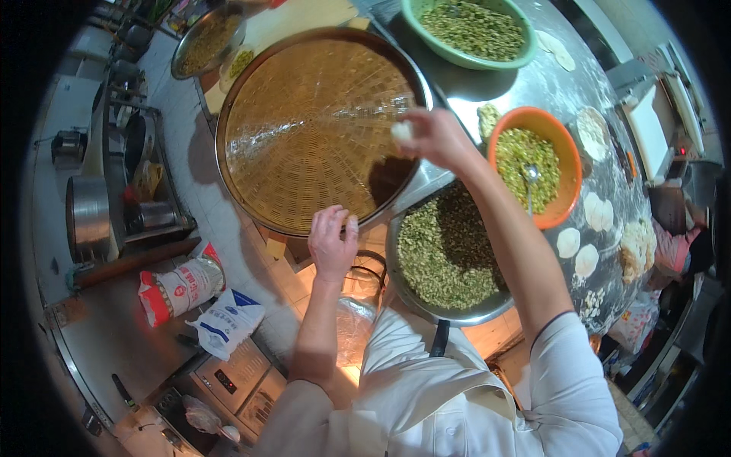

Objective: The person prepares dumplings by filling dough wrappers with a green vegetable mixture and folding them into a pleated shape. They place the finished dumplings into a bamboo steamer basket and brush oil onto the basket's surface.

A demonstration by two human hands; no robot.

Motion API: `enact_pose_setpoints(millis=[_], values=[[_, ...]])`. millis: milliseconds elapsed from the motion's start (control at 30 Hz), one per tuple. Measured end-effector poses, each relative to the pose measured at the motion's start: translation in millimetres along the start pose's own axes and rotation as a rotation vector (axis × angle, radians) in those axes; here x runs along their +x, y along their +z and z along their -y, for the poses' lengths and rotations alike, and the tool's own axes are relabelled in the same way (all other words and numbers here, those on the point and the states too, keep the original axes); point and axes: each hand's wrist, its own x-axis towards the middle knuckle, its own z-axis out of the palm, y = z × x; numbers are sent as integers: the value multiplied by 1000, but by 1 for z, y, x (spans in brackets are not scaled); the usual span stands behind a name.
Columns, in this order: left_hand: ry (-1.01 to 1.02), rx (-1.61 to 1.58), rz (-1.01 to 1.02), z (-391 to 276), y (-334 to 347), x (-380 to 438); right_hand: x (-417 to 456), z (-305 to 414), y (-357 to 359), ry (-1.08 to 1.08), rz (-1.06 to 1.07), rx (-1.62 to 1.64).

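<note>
My right hand [437, 137] holds a small white piece of dough, perhaps a filled bun [401, 131], above the right side of a large round steamer tray [308, 123]. The tray has a metal rim and a glossy, woven-looking brown base. At its near edge, my left hand [333, 243] grips the rim with thumb and fingers. Under my right forearm, a metal bowl [422, 311] contains a chopped green-and-pale filling [437, 263], partly in shadow. Just right of that forearm sits an orange bowl [573, 183] of chopped yellow-green filling, with a metal spoon [531, 174] in it.
Beyond stands a green bowl [485, 63] of filling. Flattened dough rounds [586, 261] and a dough lump [637, 251] lie on the floury metal table [614, 194]. At upper left is a metal bowl [183, 63]; printed bags [183, 285] lie on a surface at lower left.
</note>
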Motion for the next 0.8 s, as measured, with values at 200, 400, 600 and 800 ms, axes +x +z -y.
enact_pose_setpoints(millis=[200, 400, 600, 800], values=[[45, -120, -7, 9, 2, -8, 109, 43, 54, -302, -42, -423], [12, -221, 13, 14, -9, -12, 163, 73, 93, -317, 31, -641], [16, -255, -3, 17, -9, -13, 179, 78, 104, -292, 60, -689], [14, -262, 1, 20, -8, -16, 197, 82, 128, -316, 181, -763]])
